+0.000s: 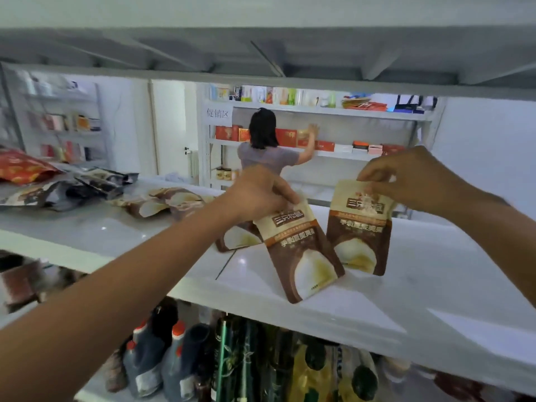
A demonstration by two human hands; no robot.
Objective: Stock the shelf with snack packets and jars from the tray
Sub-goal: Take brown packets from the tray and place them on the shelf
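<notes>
Left hand (255, 195): fingers pinched on the top edge of the left packet (301, 256), which tilts with its base on the white shelf (435, 271). Right hand (412, 181): fingers pinched on the top of the right packet (359, 230), upright, just beside it. Behind, a third packet (235, 239), apparently lying flat. Bottles (162, 358) below.
</notes>
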